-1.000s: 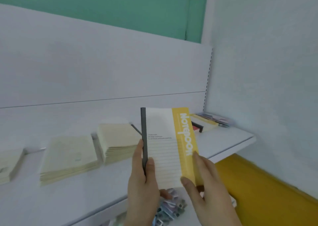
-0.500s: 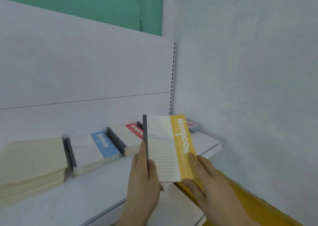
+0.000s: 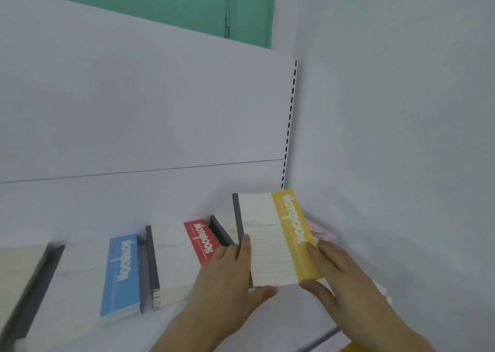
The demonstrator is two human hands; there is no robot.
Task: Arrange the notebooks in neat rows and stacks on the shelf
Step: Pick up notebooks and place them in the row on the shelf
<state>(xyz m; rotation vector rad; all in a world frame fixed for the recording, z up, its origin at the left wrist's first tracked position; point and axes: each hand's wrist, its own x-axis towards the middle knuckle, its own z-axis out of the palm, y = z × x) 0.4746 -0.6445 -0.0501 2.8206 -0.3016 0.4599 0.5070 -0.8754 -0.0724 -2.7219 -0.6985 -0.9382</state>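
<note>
Across most of the frame I see the white back panel (image 3: pixel 134 110) of the display unit, with a pale wall (image 3: pixel 401 110) filling the right side and a strip of green door (image 3: pixel 160 3) along the top. Below them the white shelf (image 3: pixel 166 322) runs across the lower half of the frame. On it, from the lower left edge towards the centre, I see a blurred cream stack (image 3: pixel 18 271) with a dark spine, a stack topped by a blue notebook (image 3: pixel 122 271), and a stack topped by a red notebook (image 3: pixel 184 255). My left hand (image 3: pixel 225 279) sits at lower centre, partly covering the red one, with its thumb under the bottom edge and its fingers curled round the dark spine of a yellow notebook (image 3: pixel 273 236), so it grips that book. My right hand (image 3: pixel 345 279), at lower right, pinches the same book's yellow side between thumb and fingers. The yellow notebook is held tilted in the centre right of the frame, over the shelf's right end near the corner. A small pink thing (image 3: pixel 321 231) peeks out behind it, too blurred to name.
</note>
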